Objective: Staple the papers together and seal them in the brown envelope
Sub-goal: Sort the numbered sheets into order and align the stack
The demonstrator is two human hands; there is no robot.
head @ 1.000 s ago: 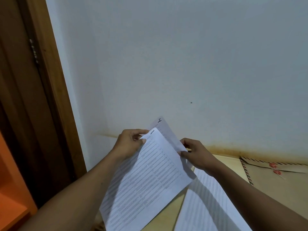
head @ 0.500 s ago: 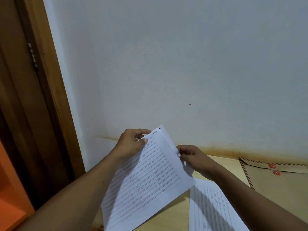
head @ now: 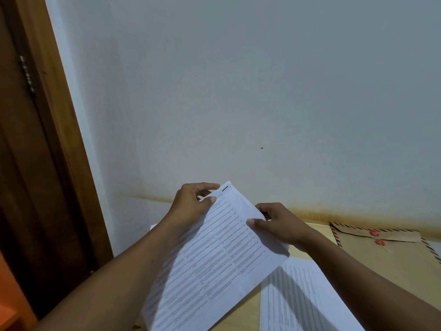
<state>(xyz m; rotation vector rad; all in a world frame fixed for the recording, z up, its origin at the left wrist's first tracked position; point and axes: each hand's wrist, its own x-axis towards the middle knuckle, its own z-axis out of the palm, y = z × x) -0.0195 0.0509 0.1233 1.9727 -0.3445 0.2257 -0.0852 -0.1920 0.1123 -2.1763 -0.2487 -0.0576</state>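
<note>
At the bottom of the frame, right of centre, a loose printed sheet (head: pixel 303 299) lies flat on the pale wooden table (head: pixel 241 314), partly under the right forearm. Just above it, in the lower middle, the held papers (head: pixel 214 254) are raised off the table and tilted, their top corner toward the wall. The left hand (head: pixel 191 206) pinches that top edge, thumb on the printed face and fingers curled behind. The right hand (head: pixel 279 223) grips the right edge, thumb on top and fingers closed behind.

The step in hand looks like squaring the sheets before stapling. It would go best with a light grip, so that the sheets can slide level, then a tap of one edge on the table, with the loose sheet gathered in first.

Farther back, at the right edge, the brown envelope (head: pixel 386 256) lies flat against the wall (head: pixel 238 91). No stapler is in view.
</note>
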